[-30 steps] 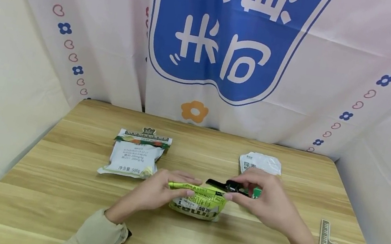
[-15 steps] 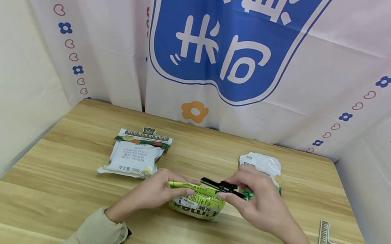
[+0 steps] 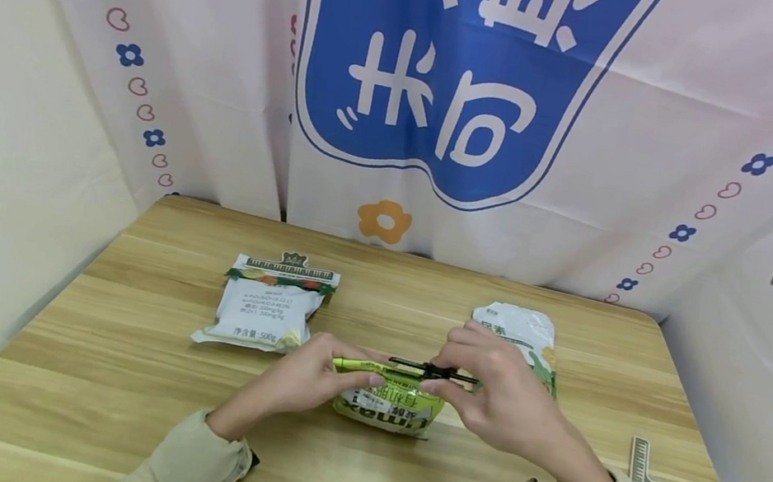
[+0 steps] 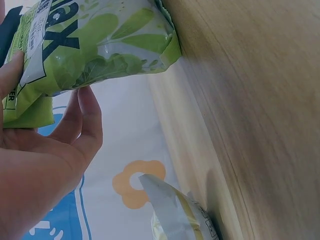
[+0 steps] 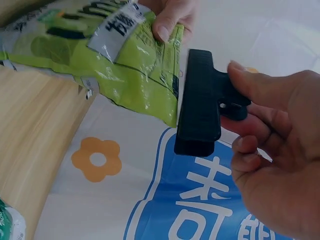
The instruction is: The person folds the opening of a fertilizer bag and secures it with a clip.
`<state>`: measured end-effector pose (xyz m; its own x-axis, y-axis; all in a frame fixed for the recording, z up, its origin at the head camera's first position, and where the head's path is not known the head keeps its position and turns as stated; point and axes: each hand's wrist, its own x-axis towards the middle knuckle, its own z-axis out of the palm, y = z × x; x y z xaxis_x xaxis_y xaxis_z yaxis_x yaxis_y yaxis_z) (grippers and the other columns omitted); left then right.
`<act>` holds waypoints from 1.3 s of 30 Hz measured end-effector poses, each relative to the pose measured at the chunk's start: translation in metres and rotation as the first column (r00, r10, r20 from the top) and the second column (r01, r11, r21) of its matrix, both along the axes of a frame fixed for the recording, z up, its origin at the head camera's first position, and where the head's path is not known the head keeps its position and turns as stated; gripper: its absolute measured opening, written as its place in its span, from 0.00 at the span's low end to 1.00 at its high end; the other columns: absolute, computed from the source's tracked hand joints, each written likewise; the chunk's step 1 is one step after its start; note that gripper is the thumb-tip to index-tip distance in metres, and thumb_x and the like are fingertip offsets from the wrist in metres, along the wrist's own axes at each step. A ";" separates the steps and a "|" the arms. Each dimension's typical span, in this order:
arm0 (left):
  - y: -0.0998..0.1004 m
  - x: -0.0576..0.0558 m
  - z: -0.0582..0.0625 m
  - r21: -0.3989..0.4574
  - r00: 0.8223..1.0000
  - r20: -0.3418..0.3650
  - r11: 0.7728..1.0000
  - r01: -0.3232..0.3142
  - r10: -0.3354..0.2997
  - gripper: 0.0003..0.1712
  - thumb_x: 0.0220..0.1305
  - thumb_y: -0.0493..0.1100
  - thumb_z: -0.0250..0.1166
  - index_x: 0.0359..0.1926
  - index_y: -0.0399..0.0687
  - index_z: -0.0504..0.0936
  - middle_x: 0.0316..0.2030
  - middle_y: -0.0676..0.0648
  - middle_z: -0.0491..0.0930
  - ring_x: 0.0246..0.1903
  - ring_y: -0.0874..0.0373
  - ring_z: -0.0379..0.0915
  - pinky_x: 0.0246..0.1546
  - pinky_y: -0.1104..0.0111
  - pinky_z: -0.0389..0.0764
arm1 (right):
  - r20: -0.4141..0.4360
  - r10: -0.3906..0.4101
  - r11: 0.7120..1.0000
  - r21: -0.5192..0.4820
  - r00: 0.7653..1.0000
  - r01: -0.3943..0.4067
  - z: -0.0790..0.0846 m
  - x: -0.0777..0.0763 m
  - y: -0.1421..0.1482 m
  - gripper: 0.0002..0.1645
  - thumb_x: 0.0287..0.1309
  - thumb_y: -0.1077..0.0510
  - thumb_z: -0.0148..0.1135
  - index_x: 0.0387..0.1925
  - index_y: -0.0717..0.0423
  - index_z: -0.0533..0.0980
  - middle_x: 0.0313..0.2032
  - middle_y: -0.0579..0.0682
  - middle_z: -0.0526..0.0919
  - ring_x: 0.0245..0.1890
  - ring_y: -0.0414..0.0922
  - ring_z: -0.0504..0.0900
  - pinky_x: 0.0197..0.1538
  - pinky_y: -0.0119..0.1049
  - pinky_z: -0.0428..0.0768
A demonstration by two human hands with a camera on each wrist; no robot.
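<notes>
Clip (image 5: 200,100) farther left — in right grip (image 3: 500,387)

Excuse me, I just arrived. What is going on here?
A person's left hand pinches the top edge of a yellow-green plastic packet, while the right hand holds a long black clip at that edge. I cannot tell whether the clip has closed on it. On the wooden table, a white plastic packet lies at the left with a flat grey clip across its top. A white-and-green packet lies beyond the right hand, and a loose grey clip lies at the right.
</notes>
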<state>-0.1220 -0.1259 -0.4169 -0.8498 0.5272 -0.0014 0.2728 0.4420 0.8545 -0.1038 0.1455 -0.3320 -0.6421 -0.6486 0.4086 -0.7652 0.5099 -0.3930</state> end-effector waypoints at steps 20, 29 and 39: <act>0.003 0.001 -0.003 0.047 0.999 0.034 0.999 -0.028 0.026 0.16 0.72 0.49 0.69 0.59 0.64 0.88 0.55 0.52 0.90 0.29 0.65 0.73 0.29 0.72 0.76 | 0.100 0.012 1.000 0.003 0.995 -0.012 -0.013 -0.013 -0.019 0.08 0.58 0.57 0.78 0.29 0.46 0.83 0.29 0.35 0.81 0.33 0.36 0.73 0.38 0.29 0.72; 0.000 0.001 -0.003 0.071 0.999 0.053 0.997 0.001 -0.005 0.22 0.70 0.48 0.71 0.63 0.59 0.82 0.54 0.50 0.87 0.38 0.61 0.81 0.36 0.68 0.83 | 0.119 0.013 1.000 -0.015 0.993 -0.012 -0.020 -0.015 -0.021 0.08 0.58 0.56 0.79 0.32 0.47 0.83 0.29 0.35 0.81 0.33 0.33 0.74 0.38 0.30 0.74; -0.014 -0.003 0.005 0.053 0.999 -0.020 0.998 0.036 -0.035 0.17 0.70 0.52 0.71 0.58 0.63 0.83 0.58 0.59 0.86 0.61 0.55 0.80 0.67 0.45 0.76 | 0.140 -0.005 1.000 -0.009 0.990 0.007 -0.022 -0.017 -0.022 0.08 0.57 0.55 0.79 0.32 0.47 0.83 0.29 0.36 0.80 0.33 0.36 0.77 0.38 0.30 0.77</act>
<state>-0.1251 -0.1400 -0.4116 -0.8299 0.5562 0.0437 0.3043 0.3856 0.8710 -0.1206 0.1231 -0.3544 -0.6973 -0.6413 0.3201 -0.6991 0.5101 -0.5011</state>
